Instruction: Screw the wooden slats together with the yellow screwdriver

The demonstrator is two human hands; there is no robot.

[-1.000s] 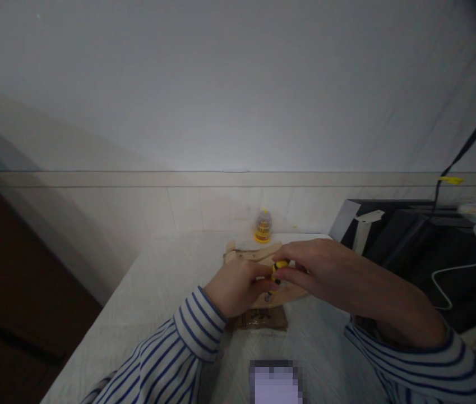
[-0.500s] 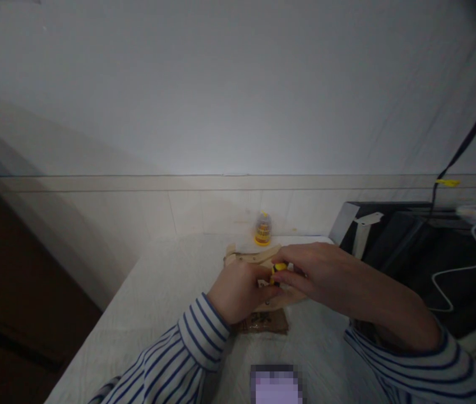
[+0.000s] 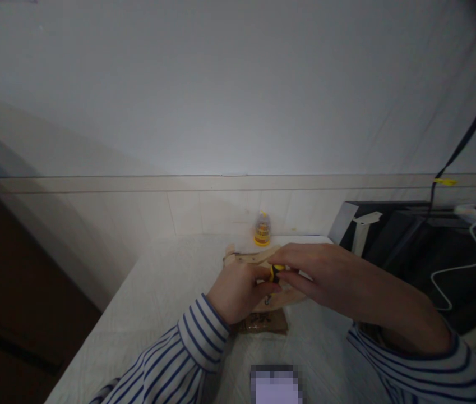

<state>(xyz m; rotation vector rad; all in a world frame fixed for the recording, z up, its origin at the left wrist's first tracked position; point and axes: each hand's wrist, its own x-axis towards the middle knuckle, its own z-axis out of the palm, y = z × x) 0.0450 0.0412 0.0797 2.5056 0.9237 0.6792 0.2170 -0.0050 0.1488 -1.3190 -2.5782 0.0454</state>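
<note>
A short yellow-and-black screwdriver (image 3: 277, 272) stands over a pale wooden piece (image 3: 290, 296), its lower end hidden by fingers. My left hand (image 3: 240, 287) pinches it low from the left, thumb and forefinger closed at its side. From the right, my right hand (image 3: 313, 269) has thumb and fingertips around its top. The wooden piece has curved edges and small dark fittings, and both hands partly cover it. Just in front lies a brown packet (image 3: 265, 322) with dark print and a shiny wrapper.
A small clear-domed case with a yellow base (image 3: 262, 231) stands near the wall. White cloth covers the table (image 3: 149, 286). To the right are black panels (image 3: 406, 247) and a white cable (image 3: 458, 272). A blurred-out phone-like rectangle (image 3: 277, 387) is at the bottom.
My right fingers have turned and shifted slightly around the screwdriver's top, showing more of its black part. My left hand stays in place.
</note>
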